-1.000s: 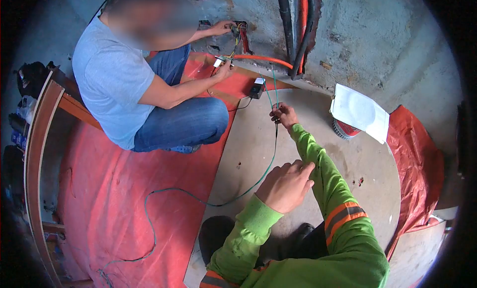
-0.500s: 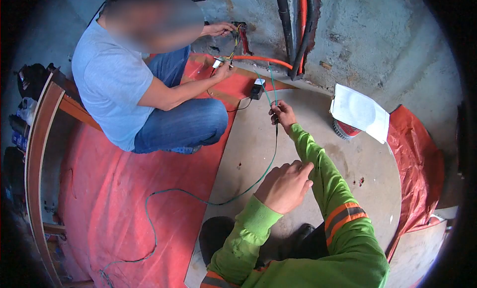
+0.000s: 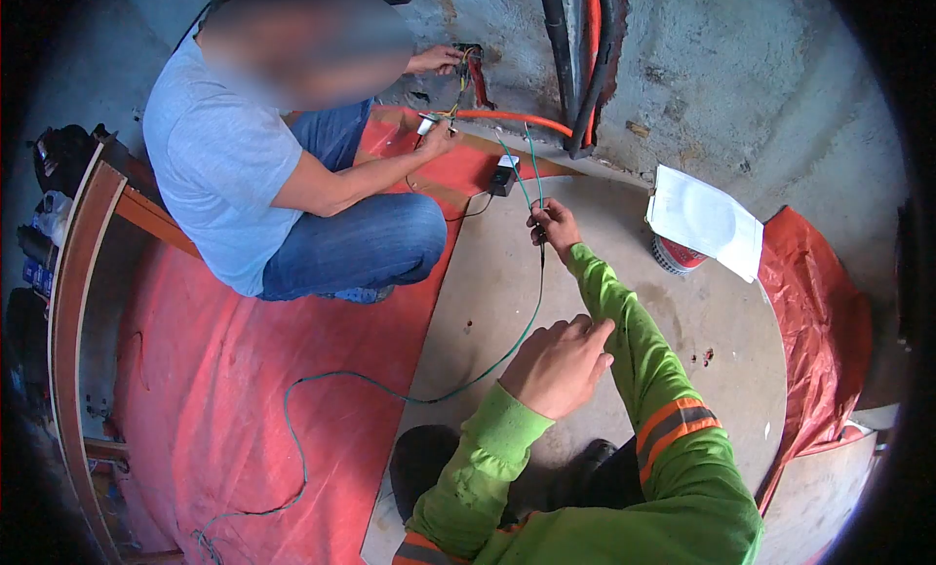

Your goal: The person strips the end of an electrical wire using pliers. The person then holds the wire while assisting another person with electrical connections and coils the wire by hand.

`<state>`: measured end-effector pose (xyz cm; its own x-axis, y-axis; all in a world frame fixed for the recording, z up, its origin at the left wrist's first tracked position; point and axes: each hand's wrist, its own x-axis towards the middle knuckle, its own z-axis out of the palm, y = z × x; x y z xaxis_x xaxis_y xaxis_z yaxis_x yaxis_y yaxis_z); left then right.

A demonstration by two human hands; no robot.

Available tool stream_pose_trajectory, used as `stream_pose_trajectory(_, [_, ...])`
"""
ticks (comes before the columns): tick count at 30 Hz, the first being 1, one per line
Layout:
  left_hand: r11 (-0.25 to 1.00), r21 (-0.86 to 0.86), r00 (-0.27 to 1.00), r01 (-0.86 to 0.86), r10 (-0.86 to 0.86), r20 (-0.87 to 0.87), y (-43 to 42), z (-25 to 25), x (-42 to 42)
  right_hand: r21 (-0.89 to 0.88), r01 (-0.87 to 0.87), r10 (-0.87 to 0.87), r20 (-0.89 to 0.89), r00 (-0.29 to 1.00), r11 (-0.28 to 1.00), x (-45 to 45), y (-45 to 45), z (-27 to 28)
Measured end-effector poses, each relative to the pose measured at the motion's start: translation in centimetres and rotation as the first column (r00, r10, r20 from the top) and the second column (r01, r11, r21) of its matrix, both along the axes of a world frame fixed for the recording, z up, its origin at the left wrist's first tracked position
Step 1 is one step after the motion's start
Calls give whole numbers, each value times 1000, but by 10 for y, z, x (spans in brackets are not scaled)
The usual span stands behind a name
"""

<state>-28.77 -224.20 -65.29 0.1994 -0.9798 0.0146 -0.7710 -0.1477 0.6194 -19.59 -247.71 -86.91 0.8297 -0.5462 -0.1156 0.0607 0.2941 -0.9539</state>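
Observation:
My right hand (image 3: 554,222) is closed around a green cable (image 3: 539,292), reaching out over the board. Above the fingers the cable splits into two thin green wires (image 3: 532,160) that point toward the wall. Its lower length loops down and left onto the red sheet. My left hand (image 3: 561,365) hovers near my right forearm, back upward, fingers loosely bent and thumb apart, with nothing visible in it. A black box with a white top (image 3: 504,175) lies just beyond my right hand, a thin dark cord running from it.
A crouching person (image 3: 224,155) at left holds yellow and dark wires (image 3: 458,97) at a wall opening. An orange conduit (image 3: 517,119) runs to black pipes (image 3: 556,38). White paper (image 3: 707,219) rests on a bucket (image 3: 676,256). Red sheeting (image 3: 244,370) covers the floor at left.
The tip of one green wire has shifted slightly left. The crouching person's head has moved a little to the right. Both my hands stay in place.

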Motion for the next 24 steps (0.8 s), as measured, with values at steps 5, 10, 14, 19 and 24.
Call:
stream_pose_trajectory(5, [1000,7,1000,-5,5,-1,1,1,0,-9,10,-10,-6,1000,1000,1,0,0])
stream_pose_trajectory(10, [1000,11,1000,-3,3,18,1,2,0,-10,10,-10,-11,1000,1000,-1,1,2])
stream_pose_trajectory(14, [1000,-5,1000,-7,7,11,2,1,-1,-22,7,-7,-7,1000,1000,-1,0,1])
stream_pose_trajectory(19, [1000,14,1000,-10,10,-4,1,4,0,-26,7,-7,-6,1000,1000,-1,0,-1])
stream_pose_trajectory(24, [1000,2,1000,-7,7,8,2,3,-1,-14,-1,1,7,1000,1000,-1,0,-2])
